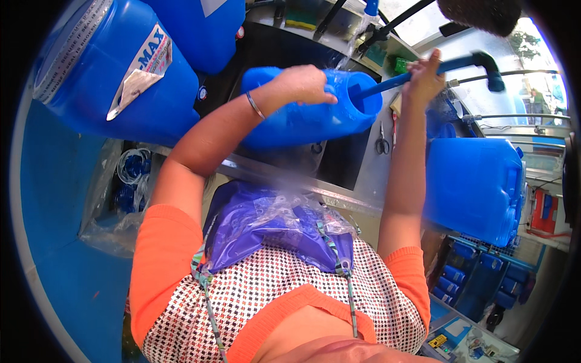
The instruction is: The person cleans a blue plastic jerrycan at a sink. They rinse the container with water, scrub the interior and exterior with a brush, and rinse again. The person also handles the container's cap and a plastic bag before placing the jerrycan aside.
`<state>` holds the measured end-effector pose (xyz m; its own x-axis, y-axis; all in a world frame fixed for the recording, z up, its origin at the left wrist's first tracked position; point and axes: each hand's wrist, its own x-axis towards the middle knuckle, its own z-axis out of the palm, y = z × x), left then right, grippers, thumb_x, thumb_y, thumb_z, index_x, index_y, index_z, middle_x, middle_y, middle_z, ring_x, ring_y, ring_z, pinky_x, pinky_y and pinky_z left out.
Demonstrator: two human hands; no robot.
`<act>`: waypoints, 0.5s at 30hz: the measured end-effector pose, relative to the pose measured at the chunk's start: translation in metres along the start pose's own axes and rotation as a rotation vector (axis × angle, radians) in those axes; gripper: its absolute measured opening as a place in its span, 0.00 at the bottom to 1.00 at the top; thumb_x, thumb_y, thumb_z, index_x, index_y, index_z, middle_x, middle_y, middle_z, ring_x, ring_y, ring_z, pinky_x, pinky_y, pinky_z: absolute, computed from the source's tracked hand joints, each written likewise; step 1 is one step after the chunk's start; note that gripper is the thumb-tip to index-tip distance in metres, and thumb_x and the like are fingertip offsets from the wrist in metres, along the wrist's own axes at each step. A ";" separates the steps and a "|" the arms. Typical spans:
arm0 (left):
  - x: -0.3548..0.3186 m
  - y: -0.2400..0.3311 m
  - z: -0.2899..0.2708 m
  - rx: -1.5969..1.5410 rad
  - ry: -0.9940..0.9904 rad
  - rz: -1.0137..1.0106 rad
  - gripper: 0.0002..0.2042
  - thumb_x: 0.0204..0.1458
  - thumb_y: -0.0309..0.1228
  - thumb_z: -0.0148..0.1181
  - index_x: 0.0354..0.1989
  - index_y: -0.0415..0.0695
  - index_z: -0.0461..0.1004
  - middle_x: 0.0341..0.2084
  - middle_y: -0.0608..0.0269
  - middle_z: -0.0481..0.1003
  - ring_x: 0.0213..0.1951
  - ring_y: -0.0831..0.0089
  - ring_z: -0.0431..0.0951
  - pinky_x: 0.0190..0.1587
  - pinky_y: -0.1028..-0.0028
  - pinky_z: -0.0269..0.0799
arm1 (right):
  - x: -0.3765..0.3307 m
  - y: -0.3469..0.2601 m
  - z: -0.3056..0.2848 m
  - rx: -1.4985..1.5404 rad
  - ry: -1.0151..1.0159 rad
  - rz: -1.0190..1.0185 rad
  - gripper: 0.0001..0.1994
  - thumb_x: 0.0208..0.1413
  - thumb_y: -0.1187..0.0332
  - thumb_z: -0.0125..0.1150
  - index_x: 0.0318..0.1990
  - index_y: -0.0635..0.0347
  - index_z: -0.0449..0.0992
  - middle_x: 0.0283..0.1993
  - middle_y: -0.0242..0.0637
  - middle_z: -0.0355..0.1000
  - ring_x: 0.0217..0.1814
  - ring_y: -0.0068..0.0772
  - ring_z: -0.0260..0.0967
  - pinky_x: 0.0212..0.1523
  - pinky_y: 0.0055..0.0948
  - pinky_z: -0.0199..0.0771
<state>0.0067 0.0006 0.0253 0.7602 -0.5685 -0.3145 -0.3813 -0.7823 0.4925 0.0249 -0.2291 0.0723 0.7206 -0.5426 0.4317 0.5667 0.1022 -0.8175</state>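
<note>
A large blue plastic jug (302,124) lies on its side over a dark sink (345,160), its round open mouth facing right. My left hand (302,85), with a metal bangle on the wrist, is closed on top of the jug near its mouth, seemingly round its handle. In my right hand (425,78) is a blue pipe (457,63), whose left end reaches inside the mouth. At the pipe's other end sits a dark elbow fitting (489,69). Water (348,57) appears to run down from above behind the jug.
Big blue drums (121,72) stand at the left. On the right is another blue jerrycan (475,184). Scissors (382,144) lie on the metal ledge beside the sink. A yellow-green sponge (301,21) rests at the back. Dark rods cross the far side.
</note>
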 end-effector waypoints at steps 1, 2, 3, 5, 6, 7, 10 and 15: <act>-0.003 -0.007 -0.002 0.148 0.157 0.022 0.28 0.50 0.58 0.59 0.36 0.38 0.80 0.30 0.49 0.80 0.33 0.59 0.82 0.39 0.62 0.79 | 0.000 -0.002 -0.002 -0.017 0.054 -0.088 0.15 0.61 0.62 0.62 0.27 0.57 0.66 0.19 0.30 0.63 0.18 0.19 0.58 0.22 0.24 0.65; -0.005 -0.012 -0.004 0.142 0.190 0.003 0.28 0.50 0.58 0.60 0.37 0.39 0.81 0.32 0.49 0.80 0.35 0.58 0.82 0.41 0.61 0.78 | -0.002 -0.002 -0.003 -0.035 0.027 -0.097 0.14 0.62 0.63 0.61 0.28 0.58 0.66 0.19 0.30 0.62 0.19 0.20 0.59 0.23 0.25 0.67; -0.006 -0.018 -0.006 0.141 0.215 -0.024 0.28 0.49 0.58 0.60 0.38 0.40 0.81 0.33 0.49 0.80 0.37 0.56 0.82 0.43 0.59 0.77 | -0.005 -0.002 -0.006 -0.035 -0.022 -0.150 0.14 0.62 0.64 0.60 0.29 0.59 0.66 0.20 0.30 0.62 0.19 0.21 0.60 0.24 0.26 0.68; -0.010 -0.025 -0.008 0.160 0.266 -0.063 0.28 0.48 0.58 0.61 0.39 0.41 0.81 0.35 0.49 0.80 0.39 0.54 0.81 0.45 0.58 0.77 | -0.025 0.014 -0.009 0.099 -0.206 0.064 0.15 0.63 0.63 0.59 0.27 0.60 0.65 0.20 0.31 0.61 0.20 0.22 0.60 0.25 0.29 0.70; -0.012 -0.027 -0.008 0.180 0.296 -0.071 0.29 0.48 0.59 0.61 0.39 0.41 0.81 0.34 0.50 0.80 0.39 0.54 0.81 0.45 0.59 0.77 | -0.033 0.025 -0.010 0.147 -0.368 0.217 0.15 0.64 0.63 0.58 0.26 0.60 0.65 0.20 0.31 0.61 0.20 0.23 0.61 0.26 0.30 0.70; -0.014 -0.028 -0.008 0.200 0.327 -0.080 0.29 0.47 0.60 0.61 0.38 0.42 0.81 0.34 0.50 0.80 0.39 0.54 0.81 0.45 0.59 0.77 | -0.041 0.036 -0.010 0.169 -0.432 0.222 0.16 0.64 0.63 0.57 0.26 0.59 0.64 0.19 0.31 0.60 0.19 0.24 0.60 0.25 0.30 0.70; -0.018 -0.031 -0.008 0.238 0.328 -0.110 0.32 0.45 0.63 0.61 0.38 0.43 0.82 0.36 0.53 0.81 0.41 0.57 0.82 0.47 0.61 0.77 | -0.057 0.061 0.003 0.239 -0.668 0.341 0.18 0.65 0.61 0.54 0.24 0.58 0.64 0.19 0.30 0.59 0.18 0.24 0.59 0.23 0.30 0.66; -0.033 -0.043 -0.007 0.230 0.377 -0.049 0.29 0.45 0.62 0.62 0.34 0.43 0.81 0.32 0.52 0.80 0.38 0.55 0.82 0.44 0.59 0.77 | -0.043 0.036 0.027 0.194 -0.789 0.470 0.18 0.66 0.60 0.52 0.25 0.58 0.67 0.18 0.30 0.59 0.16 0.23 0.56 0.18 0.28 0.57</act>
<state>0.0015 0.0551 0.0207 0.9027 -0.4303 0.0065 -0.4151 -0.8665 0.2774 0.0248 -0.1798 0.0345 0.9149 0.3046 0.2649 0.1541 0.3430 -0.9266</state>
